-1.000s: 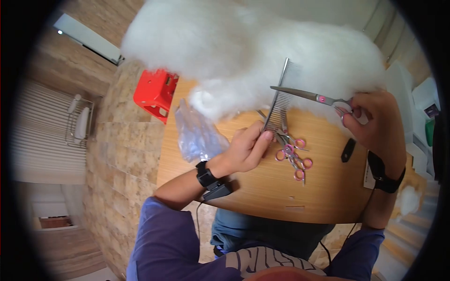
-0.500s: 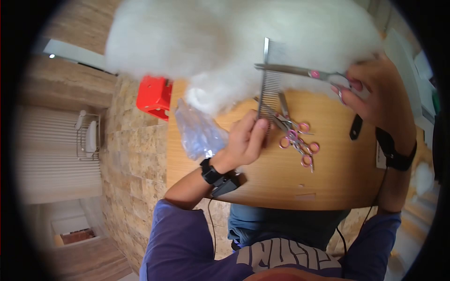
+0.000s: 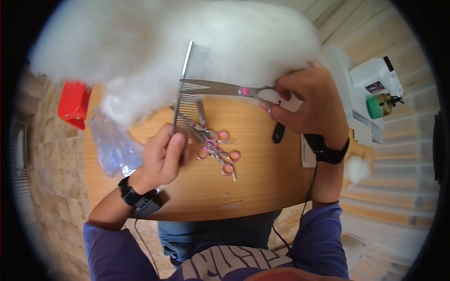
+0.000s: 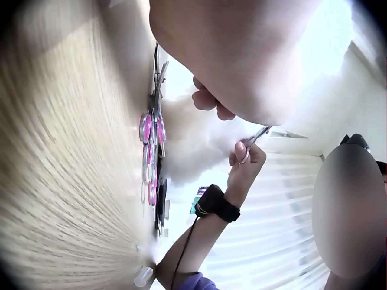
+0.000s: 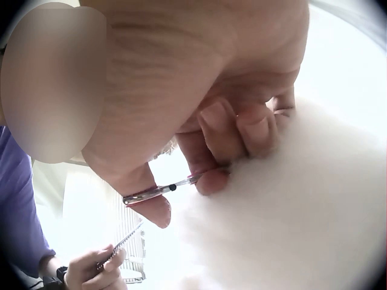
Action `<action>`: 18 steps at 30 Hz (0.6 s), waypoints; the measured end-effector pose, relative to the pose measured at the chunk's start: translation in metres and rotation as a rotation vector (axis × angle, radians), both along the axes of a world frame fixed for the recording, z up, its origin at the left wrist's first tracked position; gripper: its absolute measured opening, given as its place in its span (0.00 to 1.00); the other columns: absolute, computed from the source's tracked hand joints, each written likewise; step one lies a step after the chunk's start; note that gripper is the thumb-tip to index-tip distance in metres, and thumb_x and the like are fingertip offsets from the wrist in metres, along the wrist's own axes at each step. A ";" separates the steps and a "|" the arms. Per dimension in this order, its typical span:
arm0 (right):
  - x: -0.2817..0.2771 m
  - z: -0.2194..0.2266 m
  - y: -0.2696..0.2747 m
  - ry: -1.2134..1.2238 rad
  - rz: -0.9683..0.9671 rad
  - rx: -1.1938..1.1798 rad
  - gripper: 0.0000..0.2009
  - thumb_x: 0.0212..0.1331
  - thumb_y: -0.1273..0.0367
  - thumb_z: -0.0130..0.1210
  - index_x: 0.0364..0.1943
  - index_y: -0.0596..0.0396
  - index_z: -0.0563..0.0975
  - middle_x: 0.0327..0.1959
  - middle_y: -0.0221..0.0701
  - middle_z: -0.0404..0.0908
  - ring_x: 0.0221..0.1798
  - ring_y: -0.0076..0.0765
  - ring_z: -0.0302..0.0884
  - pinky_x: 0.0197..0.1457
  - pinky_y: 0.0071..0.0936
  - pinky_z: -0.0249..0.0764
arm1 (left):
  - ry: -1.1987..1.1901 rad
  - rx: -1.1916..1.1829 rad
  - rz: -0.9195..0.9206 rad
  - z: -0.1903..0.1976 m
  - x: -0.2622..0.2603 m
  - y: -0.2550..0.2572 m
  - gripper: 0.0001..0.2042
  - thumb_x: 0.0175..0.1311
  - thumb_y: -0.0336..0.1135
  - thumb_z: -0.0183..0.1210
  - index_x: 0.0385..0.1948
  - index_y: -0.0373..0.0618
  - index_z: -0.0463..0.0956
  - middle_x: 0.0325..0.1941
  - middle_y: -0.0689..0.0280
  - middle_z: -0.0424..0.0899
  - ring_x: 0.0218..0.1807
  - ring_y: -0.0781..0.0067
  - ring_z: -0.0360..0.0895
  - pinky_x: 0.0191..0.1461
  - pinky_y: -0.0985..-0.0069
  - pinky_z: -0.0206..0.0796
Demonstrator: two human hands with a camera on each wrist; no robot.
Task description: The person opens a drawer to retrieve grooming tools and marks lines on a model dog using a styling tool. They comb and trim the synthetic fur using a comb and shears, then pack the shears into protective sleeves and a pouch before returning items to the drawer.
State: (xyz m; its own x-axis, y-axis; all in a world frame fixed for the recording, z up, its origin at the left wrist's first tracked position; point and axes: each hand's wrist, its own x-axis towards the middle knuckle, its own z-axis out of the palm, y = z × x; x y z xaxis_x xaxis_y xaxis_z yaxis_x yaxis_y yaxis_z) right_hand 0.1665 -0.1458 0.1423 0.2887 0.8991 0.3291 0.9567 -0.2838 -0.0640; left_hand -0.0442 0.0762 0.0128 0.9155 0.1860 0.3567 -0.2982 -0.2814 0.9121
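Note:
My left hand (image 3: 164, 154) grips a metal grooming comb (image 3: 187, 63) by its near end, thumb on top. The comb points away from me, its teeth toward the right, against a mass of fluffy white fur (image 3: 243, 42). In my right hand (image 3: 311, 103) are scissors (image 3: 213, 88) with a pink pivot screw. Their blades stand slightly apart and cross the comb around its middle. In the right wrist view, the thumb and a finger (image 5: 213, 181) are at the scissors' handle rings (image 5: 145, 194), with the fur close against the fingers.
Several pink-ringed scissors (image 3: 211, 146) lie in a pile on the wooden table (image 3: 262, 182), right of my left hand. A clear plastic bag (image 3: 112, 145) lies to the left, and a black strip-like object (image 3: 279, 133) to the right. A red stool (image 3: 74, 104) stands beyond the left edge.
The head view has swung right, so the table and hands appear farther left. The scissor blades, nearly together one second ago, have parted a little. Both hands keep their holds.

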 end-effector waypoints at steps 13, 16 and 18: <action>0.001 -0.005 0.006 0.020 0.017 0.052 0.17 0.43 0.65 0.70 0.15 0.53 0.70 0.14 0.32 0.71 0.23 0.47 0.69 0.40 0.36 0.64 | 0.007 0.016 0.009 0.003 0.000 0.001 0.14 0.83 0.35 0.39 0.36 0.39 0.69 0.16 0.70 0.72 0.14 0.86 0.66 0.19 0.83 0.53; 0.001 -0.009 0.004 0.011 0.000 0.062 0.17 0.43 0.65 0.71 0.15 0.54 0.70 0.14 0.32 0.71 0.22 0.46 0.69 0.40 0.36 0.64 | 0.005 0.038 0.003 -0.001 0.001 0.001 0.14 0.83 0.35 0.39 0.37 0.39 0.70 0.17 0.70 0.72 0.14 0.86 0.66 0.19 0.83 0.54; 0.001 -0.012 0.006 0.013 -0.014 0.070 0.17 0.43 0.65 0.71 0.16 0.54 0.71 0.15 0.31 0.71 0.22 0.46 0.69 0.40 0.36 0.64 | 0.010 0.036 0.020 -0.002 0.001 0.001 0.14 0.83 0.35 0.39 0.38 0.39 0.70 0.17 0.70 0.72 0.14 0.86 0.66 0.19 0.83 0.54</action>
